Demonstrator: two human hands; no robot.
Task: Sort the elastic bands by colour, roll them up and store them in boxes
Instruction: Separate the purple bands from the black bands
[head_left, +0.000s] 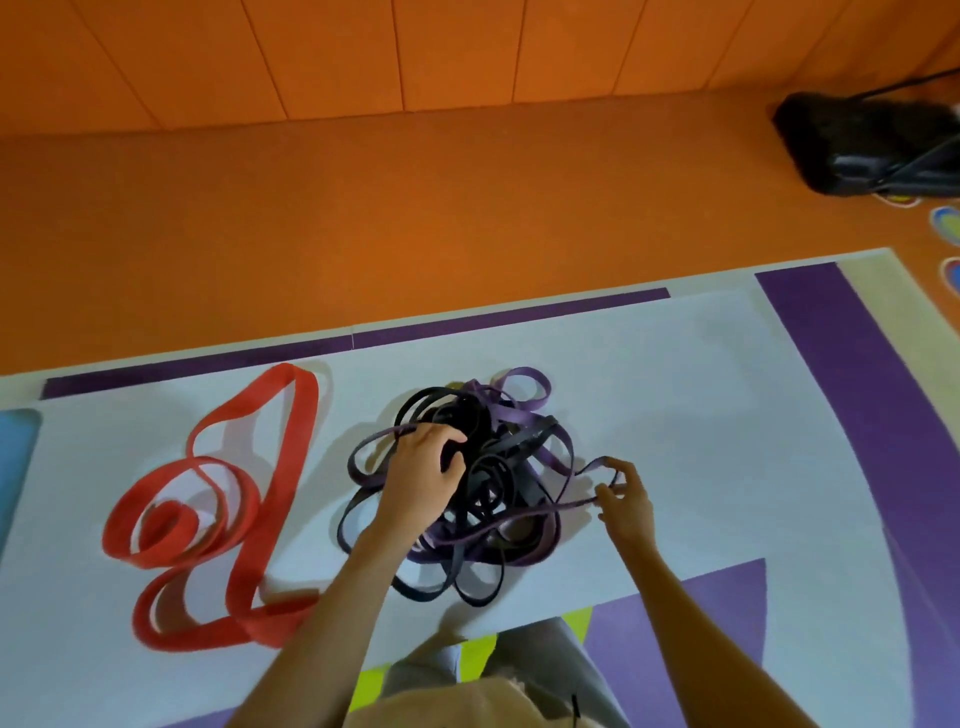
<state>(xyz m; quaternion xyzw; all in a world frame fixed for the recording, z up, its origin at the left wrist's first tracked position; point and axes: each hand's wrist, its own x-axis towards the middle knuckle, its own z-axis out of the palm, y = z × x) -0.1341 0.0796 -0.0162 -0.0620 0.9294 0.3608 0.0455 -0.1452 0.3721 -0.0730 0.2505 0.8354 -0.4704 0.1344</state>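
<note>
Left grip (421, 478), right grip (626, 501), both curled

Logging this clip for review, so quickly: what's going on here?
A person leans over a white mat, working at a tangled pile of black and purple elastic bands. The left hand digs into the middle of it, fingers curled round the black bands. The right hand pinches a purple band at the pile's right edge. A red band already lies apart to the left, loose and unrolled. No boxes are in view.
</note>
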